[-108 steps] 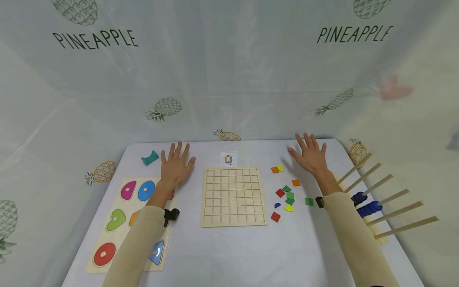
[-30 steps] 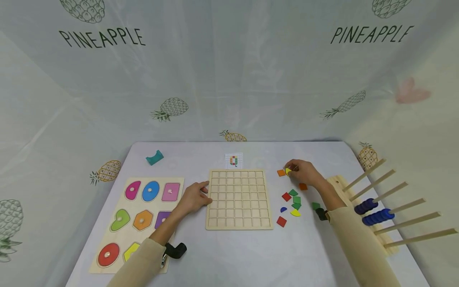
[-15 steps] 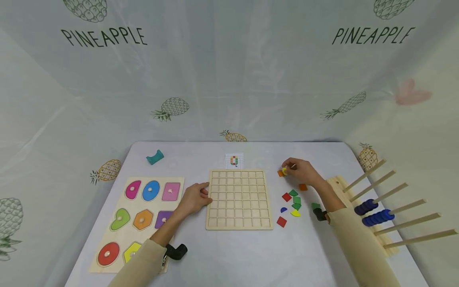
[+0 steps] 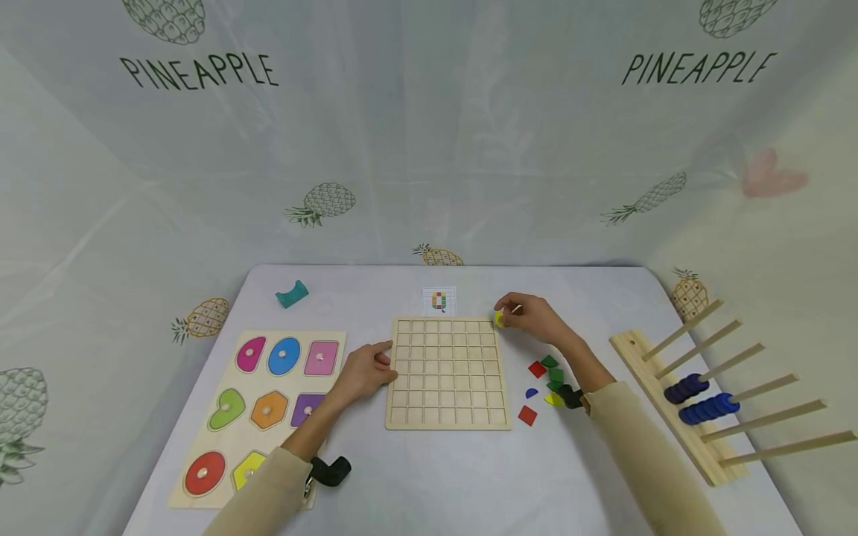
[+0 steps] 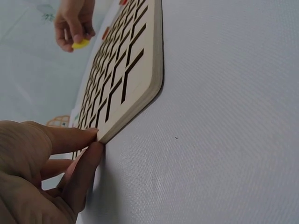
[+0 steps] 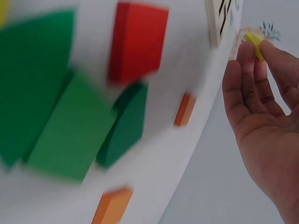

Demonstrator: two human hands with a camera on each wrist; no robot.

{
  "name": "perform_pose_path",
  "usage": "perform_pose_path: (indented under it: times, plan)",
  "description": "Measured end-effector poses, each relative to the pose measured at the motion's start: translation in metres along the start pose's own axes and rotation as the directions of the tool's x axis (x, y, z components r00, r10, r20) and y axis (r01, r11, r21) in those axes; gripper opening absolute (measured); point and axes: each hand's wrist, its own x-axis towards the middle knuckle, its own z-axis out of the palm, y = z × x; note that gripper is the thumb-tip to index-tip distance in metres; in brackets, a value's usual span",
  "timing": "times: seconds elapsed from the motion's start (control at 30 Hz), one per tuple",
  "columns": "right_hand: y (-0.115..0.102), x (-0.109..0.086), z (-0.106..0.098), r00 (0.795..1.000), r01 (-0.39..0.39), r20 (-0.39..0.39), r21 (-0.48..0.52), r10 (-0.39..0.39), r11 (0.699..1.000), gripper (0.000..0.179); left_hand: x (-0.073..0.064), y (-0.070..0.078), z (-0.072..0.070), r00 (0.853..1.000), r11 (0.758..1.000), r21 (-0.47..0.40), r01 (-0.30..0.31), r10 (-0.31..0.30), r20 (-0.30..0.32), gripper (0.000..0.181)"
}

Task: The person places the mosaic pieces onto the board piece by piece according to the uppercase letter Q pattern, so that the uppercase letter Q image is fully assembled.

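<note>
My left hand (image 4: 365, 370) is at the left edge of the wooden grid board (image 4: 447, 372); in the left wrist view its thumb and a finger pinch the board's rim. Just off the board's far right corner, my right hand (image 4: 532, 316) pinches a small yellow tile (image 6: 256, 45) between thumb and fingertips, raised above the table. A picture card (image 4: 439, 301) with a coloured letter-like pattern lies behind the board. Right of the board lie red tiles (image 4: 527, 415), green tiles (image 4: 555, 375), a blue half-round tile (image 4: 532, 393) and another yellow tile (image 4: 553, 400). Orange tiles (image 6: 185, 110) show in the right wrist view.
A knobbed shape puzzle (image 4: 231, 439) lies at the left, partly under my left sleeve. A wooden peg stand (image 4: 677, 417) with dark blue rings is at the right. A teal curved piece (image 4: 292, 294) lies at the back left.
Both hands lay flat at first. The left hand then came to the board's edge and stays there. The right hand picked up the yellow tile and has carried it left toward the board.
</note>
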Motion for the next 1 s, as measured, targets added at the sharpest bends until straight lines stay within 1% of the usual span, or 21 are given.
perform_pose_path:
  times: [0.17, 0.33, 0.57, 0.63, 0.77, 1.0]
  plan:
    - [-0.011, 0.010, 0.016, 0.999, 0.028, 0.026, 0.010, -0.028, 1.000, 0.019, 0.000, -0.002, 0.001, 1.000, 1.000, -0.009, 0.013, -0.013, 0.004, 0.065]
    - [-0.020, 0.020, 0.031, 0.997, 0.048, 0.065, 0.034, -0.050, 0.998, 0.014, 0.000, -0.003, 0.001, 0.999, 0.999, -0.021, 0.034, -0.034, 0.008, 0.065]
    - [-0.032, 0.030, 0.049, 0.988, 0.114, 0.099, 0.073, -0.121, 0.991, 0.014, 0.001, -0.003, 0.000, 1.000, 1.000, -0.014, 0.024, -0.024, 0.003, 0.064]
    - [-0.035, 0.033, 0.054, 0.987, 0.114, 0.108, 0.080, -0.123, 0.990, 0.012, 0.001, -0.003, 0.000, 1.000, 1.000, -0.013, 0.022, -0.022, 0.002, 0.064]
    - [-0.039, 0.037, 0.063, 0.985, 0.109, 0.131, 0.063, -0.117, 0.992, 0.011, 0.001, -0.003, 0.000, 1.000, 0.999, -0.020, 0.028, -0.028, 0.007, 0.065]
    - [-0.049, 0.043, 0.076, 0.979, 0.117, 0.163, 0.053, -0.124, 0.992, 0.012, 0.000, -0.003, 0.001, 0.999, 0.999, -0.011, 0.038, -0.038, 0.005, 0.065]
